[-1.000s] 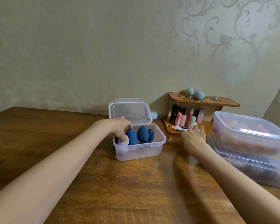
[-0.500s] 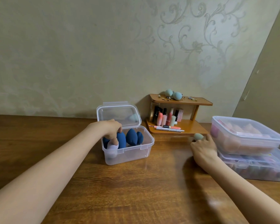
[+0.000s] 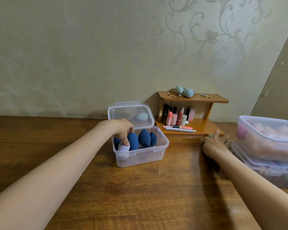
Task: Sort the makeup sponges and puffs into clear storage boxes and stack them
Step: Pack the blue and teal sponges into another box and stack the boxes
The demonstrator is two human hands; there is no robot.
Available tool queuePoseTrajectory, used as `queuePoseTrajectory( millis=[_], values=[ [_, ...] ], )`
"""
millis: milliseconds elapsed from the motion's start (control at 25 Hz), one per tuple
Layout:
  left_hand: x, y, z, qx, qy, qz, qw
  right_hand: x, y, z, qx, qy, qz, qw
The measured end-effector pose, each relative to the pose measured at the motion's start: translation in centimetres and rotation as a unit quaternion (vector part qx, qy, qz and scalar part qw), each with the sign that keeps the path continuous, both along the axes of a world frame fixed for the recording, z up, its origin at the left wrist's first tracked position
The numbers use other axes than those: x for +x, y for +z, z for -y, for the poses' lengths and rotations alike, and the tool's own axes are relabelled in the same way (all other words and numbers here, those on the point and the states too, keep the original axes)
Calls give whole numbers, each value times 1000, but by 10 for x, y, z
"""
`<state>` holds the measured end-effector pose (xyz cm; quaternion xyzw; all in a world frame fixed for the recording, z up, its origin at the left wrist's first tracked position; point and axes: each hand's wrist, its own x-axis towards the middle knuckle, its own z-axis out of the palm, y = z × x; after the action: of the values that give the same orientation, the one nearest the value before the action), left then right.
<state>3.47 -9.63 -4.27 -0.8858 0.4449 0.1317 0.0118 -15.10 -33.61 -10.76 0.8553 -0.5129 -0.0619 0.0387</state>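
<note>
A left hand point(image 3: 121, 130) pinches a soft, light white sponge point(image 3: 123, 148) into the box point(image 3: 140, 151); the right hand point(image 3: 214, 145), blurred, grip unclear, nears a green sponge point(image 3: 210, 136).

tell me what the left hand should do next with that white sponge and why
Probably press the white sponge down into the front left corner of the open clear box and let go. The left hand has it at the rim beside the dark blue sponges, which stand upright and fill the back, while the front floor looks bare, so that seems the free spot.
</note>
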Motion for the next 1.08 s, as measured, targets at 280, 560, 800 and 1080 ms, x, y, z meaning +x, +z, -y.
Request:
queuePoseTrajectory(
  millis=[280, 560, 800, 1080],
  values=[
    [-5, -1, -1, 0, 6, 17, 1000, 1, 2, -13, -87, 121, 23, 989],
    [-11, -4, -13, -45, 3, -9, 999, 22, 33, -67, 24, 212, 299, 930],
    [-14, -10, -25, -103, 7, -33, 994, 50, 51, -139, 273, 367, 312, 833],
    [-15, -8, -27, -113, 16, -68, 991, 73, 45, -147, 185, 426, 181, 867]
  ],
)
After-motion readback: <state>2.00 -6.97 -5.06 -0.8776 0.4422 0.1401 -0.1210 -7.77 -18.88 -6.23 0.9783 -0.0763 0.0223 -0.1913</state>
